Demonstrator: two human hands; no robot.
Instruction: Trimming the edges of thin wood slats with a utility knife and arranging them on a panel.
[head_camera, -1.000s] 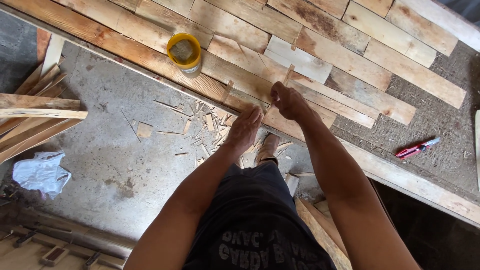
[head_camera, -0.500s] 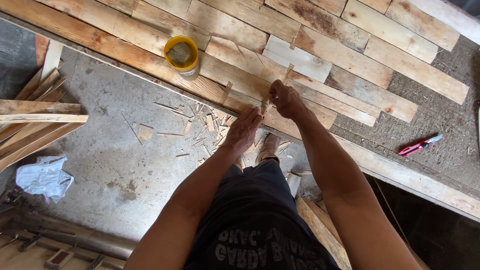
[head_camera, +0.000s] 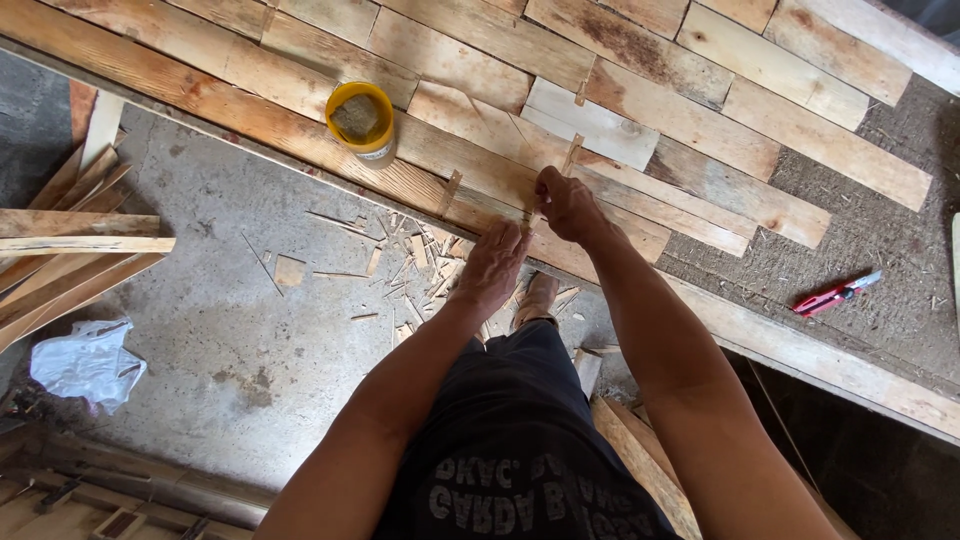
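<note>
I observe both hands at the near edge of a panel of wooden planks (head_camera: 640, 90) laid over the concrete floor (head_camera: 230, 330). The right hand (head_camera: 566, 203) is closed, pinching a thin wooden sliver (head_camera: 530, 217) set at a seam between planks. The left hand (head_camera: 493, 267) rests just beside it, fingers curled downward; I cannot tell whether it grips anything. Wood splinters (head_camera: 400, 260) litter the floor below. A yellow tin (head_camera: 361, 118) stands on the planks to the left, a red utility knife (head_camera: 836, 293) well apart to the right.
</note>
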